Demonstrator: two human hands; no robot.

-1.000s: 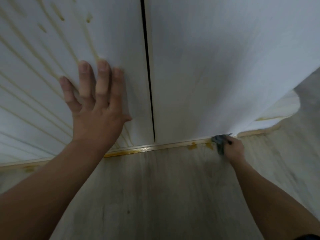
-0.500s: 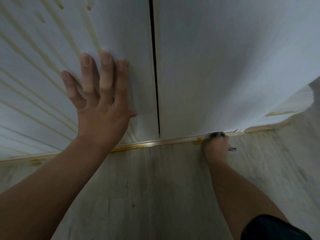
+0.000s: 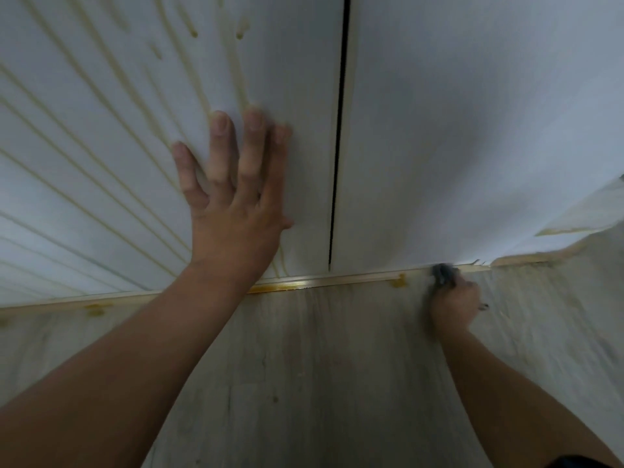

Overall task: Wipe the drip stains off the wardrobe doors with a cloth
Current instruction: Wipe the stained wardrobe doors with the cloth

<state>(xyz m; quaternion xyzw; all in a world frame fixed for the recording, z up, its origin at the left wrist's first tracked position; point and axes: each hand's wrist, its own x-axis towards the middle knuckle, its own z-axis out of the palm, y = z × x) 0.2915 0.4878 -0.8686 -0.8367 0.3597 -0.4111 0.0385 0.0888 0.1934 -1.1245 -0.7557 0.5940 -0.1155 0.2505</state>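
Note:
Two white wardrobe doors fill the upper view, split by a dark gap. The left door (image 3: 101, 146) carries several long yellowish drip stains (image 3: 111, 82) running down it. The right door (image 3: 472, 130) looks plain white. My left hand (image 3: 233, 204) presses flat on the left door near the gap, fingers straight and spread. My right hand (image 3: 454, 304) grips a dark grey cloth (image 3: 442, 273) low down, at the bottom edge of the right door where it meets the base rail.
A pale wooden base rail (image 3: 354, 278) runs under the doors, with yellow puddles (image 3: 277, 287) and a blob (image 3: 400, 282) on it. Grey wood-look floor (image 3: 320, 366) lies below. Further right, the edge of another surface (image 3: 580, 214) shows a yellow streak.
My right hand with the cloth slid left along the base rail, then back right a little. My left hand stayed pressed on the left door. The camera view shifted slightly.

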